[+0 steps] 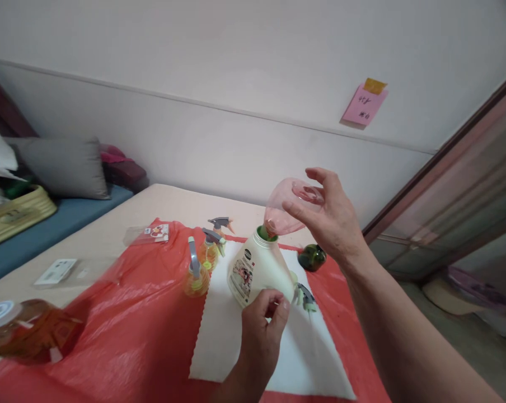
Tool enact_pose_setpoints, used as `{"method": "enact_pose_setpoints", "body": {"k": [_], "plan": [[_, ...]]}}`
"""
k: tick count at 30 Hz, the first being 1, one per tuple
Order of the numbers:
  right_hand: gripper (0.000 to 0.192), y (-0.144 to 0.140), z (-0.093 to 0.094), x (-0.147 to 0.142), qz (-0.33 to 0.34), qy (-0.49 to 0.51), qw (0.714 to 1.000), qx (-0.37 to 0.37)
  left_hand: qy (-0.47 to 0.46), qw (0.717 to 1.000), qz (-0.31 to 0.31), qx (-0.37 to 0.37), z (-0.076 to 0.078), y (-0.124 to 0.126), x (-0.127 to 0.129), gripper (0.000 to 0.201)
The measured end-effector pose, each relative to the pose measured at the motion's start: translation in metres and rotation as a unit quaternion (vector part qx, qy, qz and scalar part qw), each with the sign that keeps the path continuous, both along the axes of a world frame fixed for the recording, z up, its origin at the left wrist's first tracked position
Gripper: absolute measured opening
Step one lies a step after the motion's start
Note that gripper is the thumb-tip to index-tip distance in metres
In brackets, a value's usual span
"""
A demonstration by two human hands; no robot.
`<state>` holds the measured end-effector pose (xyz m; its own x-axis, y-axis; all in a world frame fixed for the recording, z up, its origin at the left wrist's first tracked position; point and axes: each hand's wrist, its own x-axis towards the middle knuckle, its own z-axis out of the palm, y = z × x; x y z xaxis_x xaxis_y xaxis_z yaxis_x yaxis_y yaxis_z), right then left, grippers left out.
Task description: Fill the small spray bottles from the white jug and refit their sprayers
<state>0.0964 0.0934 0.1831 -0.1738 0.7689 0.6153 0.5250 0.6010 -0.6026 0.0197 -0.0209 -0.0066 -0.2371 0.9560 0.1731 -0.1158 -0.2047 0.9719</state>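
My left hand (pixel 262 327) grips the lower side of a cream plastic bottle (pixel 258 268) with a printed label, tilted over a white cloth (pixel 240 350). My right hand (pixel 331 215) holds a clear pink funnel (pixel 287 212) by its rim, its spout at the bottle's green open neck. A grey and green spray head (pixel 305 296) lies on the cloth just right of my left hand.
Two small yellow spray bottles (pixel 195 272) (pixel 211 250) stand left of the cream bottle, a third (pixel 221 224) behind. A dark green round bottle (pixel 312 257) sits at the right. A big amber bottle (pixel 24 330) is near left on red plastic sheet (pixel 131 313). Grey cushion (pixel 64 168) far left.
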Motion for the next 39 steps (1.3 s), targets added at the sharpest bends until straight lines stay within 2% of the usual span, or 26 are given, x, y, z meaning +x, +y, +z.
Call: {"method": "enact_pose_setpoints", "body": {"k": [10, 14, 17, 20, 22, 24, 26, 27, 30, 32, 34, 36, 38, 39], "plan": [[0.076, -0.014, -0.011, 0.018, -0.004, -0.005, 1.0, 0.003, 0.014, 1.0, -0.015, -0.006, -0.002, -0.001, 0.003, 0.023], [0.083, -0.032, -0.027, 0.04, -0.016, -0.01, 1.0, -0.022, 0.015, 0.999, -0.028, -0.012, -0.004, -0.001, 0.004, 0.025], [0.086, -0.056, -0.057, 0.059, -0.028, 0.003, 0.998, -0.054, -0.013, 0.998, -0.053, -0.02, -0.005, -0.001, 0.005, 0.028], [0.078, -0.089, -0.108, 0.075, -0.044, 0.089, 0.991, -0.096, -0.105, 0.991, -0.086, -0.022, -0.003, -0.004, 0.008, 0.05], [0.07, -0.109, -0.148, 0.085, -0.028, 0.134, 0.983, -0.124, -0.17, 0.979, -0.11, -0.008, 0.0, -0.006, 0.009, 0.07], [0.072, -0.123, -0.183, 0.092, 0.013, 0.157, 0.979, -0.129, -0.199, 0.971, -0.135, -0.006, 0.005, -0.008, 0.008, 0.08], [0.07, -0.132, -0.204, 0.099, 0.055, 0.17, 0.973, -0.144, -0.194, 0.969, -0.149, -0.025, 0.013, -0.009, 0.005, 0.082], [0.068, -0.135, -0.208, 0.102, 0.062, 0.173, 0.971, -0.15, -0.185, 0.971, -0.148, -0.032, 0.017, -0.01, 0.003, 0.081], [0.054, -0.142, -0.203, 0.116, 0.015, 0.181, 0.969, -0.167, -0.14, 0.984, -0.104, -0.028, 0.034, -0.015, -0.004, 0.08], [0.049, -0.15, -0.195, 0.131, -0.047, 0.188, 0.963, -0.189, -0.098, 0.994, -0.048, -0.019, 0.042, -0.023, -0.012, 0.078], [0.051, -0.163, -0.188, 0.151, -0.096, 0.18, 0.953, -0.223, -0.047, 0.998, 0.025, -0.02, 0.042, -0.035, -0.024, 0.079], [0.057, -0.18, -0.187, 0.173, -0.13, 0.167, 0.941, -0.265, 0.024, 0.994, 0.091, -0.047, 0.029, -0.05, -0.041, 0.089], [0.058, -0.2, -0.19, 0.192, -0.15, 0.163, 0.928, -0.301, 0.132, 0.974, 0.132, -0.13, 0.004, -0.06, -0.061, 0.087], [0.057, -0.21, -0.193, 0.199, -0.156, 0.165, 0.923, -0.31, 0.18, 0.955, 0.175, -0.159, -0.011, -0.063, -0.072, 0.086]]}}
